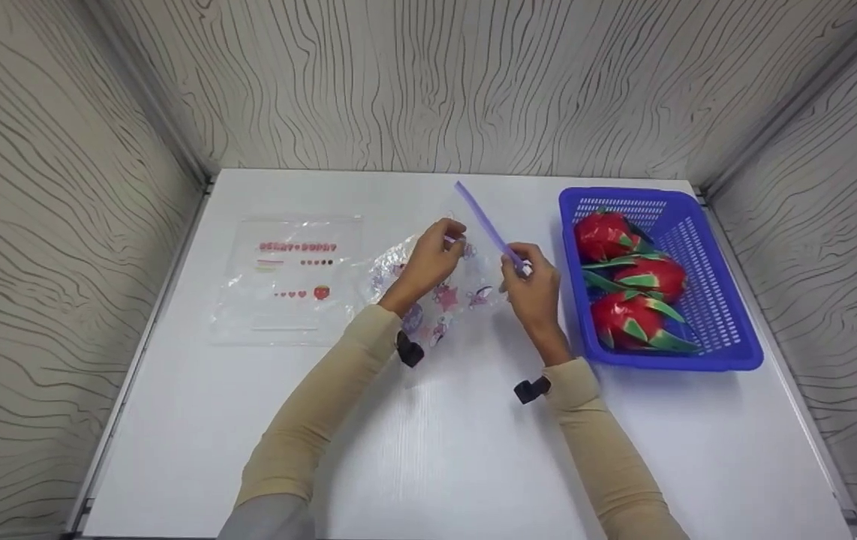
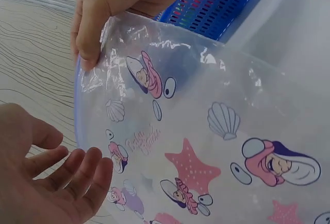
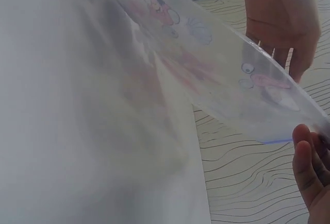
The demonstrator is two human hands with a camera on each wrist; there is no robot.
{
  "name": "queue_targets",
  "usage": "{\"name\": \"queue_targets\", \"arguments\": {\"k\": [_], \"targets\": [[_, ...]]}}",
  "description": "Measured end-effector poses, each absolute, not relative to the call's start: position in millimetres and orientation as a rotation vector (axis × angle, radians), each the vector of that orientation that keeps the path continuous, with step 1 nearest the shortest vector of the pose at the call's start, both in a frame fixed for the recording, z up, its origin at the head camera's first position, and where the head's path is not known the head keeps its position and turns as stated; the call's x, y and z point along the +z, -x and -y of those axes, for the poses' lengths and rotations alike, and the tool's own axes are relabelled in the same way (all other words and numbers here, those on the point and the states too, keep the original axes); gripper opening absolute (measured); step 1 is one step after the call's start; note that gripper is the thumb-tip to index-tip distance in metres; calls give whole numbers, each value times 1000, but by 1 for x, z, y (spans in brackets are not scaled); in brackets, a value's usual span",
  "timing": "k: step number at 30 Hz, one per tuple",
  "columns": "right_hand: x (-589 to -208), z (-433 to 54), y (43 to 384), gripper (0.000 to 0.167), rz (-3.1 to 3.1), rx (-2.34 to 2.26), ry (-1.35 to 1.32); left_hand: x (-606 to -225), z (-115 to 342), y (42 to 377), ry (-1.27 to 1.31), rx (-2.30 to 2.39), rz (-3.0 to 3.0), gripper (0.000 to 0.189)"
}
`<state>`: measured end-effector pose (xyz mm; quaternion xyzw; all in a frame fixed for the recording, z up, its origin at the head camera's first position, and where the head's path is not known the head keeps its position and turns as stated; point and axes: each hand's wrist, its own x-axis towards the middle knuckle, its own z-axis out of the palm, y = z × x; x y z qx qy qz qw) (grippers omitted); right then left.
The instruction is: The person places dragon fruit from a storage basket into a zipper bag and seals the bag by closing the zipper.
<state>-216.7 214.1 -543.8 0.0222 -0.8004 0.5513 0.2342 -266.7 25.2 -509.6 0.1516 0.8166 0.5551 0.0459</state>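
Note:
A clear plastic zip bag [image 1: 447, 296] printed with pink starfish, shells and cartoon figures is between my hands, its purple zip edge [image 1: 482, 217] raised and slanting. My right hand [image 1: 533, 289] pinches the bag near one end of that edge, where a small white piece [image 1: 526, 268] shows at the fingers. On the other side, my left hand [image 1: 432, 259] has its fingers loosely bent. In the left wrist view, the left fingertips [image 2: 103, 170] overlap the bag's zip edge, with thumb and fingers spread apart.
A second clear bag [image 1: 290, 311] with red lettering and hearts lies flat on the white table [image 1: 428, 450] at left. To the right stands a blue basket [image 1: 721, 300] holding red dragon fruit [image 1: 627, 319] with green leaves. Wood-patterned walls [image 1: 428, 90] enclose the table.

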Motion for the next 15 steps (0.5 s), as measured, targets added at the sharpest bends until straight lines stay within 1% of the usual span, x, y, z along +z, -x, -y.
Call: {"name": "queue_targets", "arguments": {"k": [10,15], "targets": [[-545,-206,210,13,2194,1196,-259,-507,-36,265,-287,1808,-2314,25],[-546,-202,208,14,2177,1064,-349,-505,-38,267,-189,1872,-2217,29]]}}
